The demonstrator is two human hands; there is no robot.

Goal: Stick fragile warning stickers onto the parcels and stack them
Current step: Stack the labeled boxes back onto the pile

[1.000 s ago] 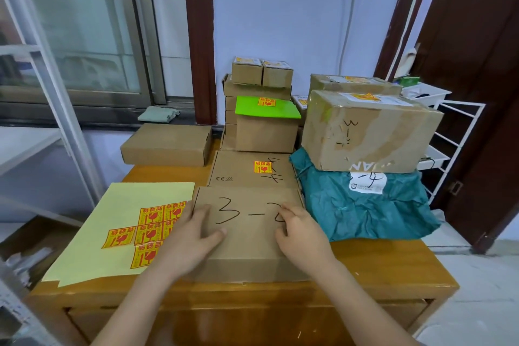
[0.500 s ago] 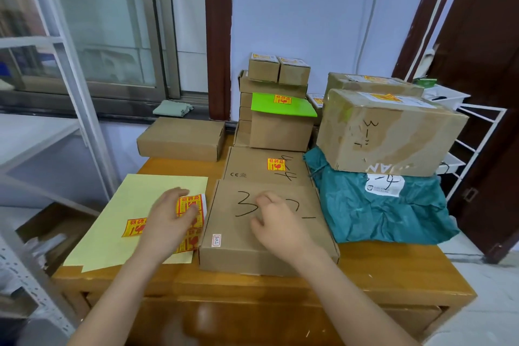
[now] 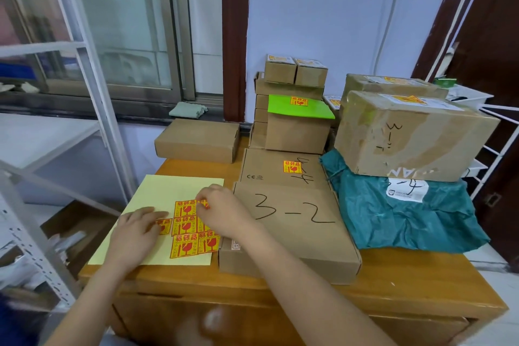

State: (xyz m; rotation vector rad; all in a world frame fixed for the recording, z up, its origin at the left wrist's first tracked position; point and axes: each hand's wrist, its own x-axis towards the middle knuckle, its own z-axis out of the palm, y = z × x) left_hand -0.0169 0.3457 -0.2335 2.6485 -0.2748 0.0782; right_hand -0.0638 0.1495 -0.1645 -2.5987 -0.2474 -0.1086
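Your left hand lies flat, fingers straight, pressing the yellow sticker sheet onto the wooden surface. Your right hand reaches across to the sheet, fingers curled and pinching the corner of 1 fragile sticker at the top right of the block. The flat box marked 3-2 sits just right of the sheet, touching the stickered 4-4 box behind it. A teal bag lies to the right under a taped carton.
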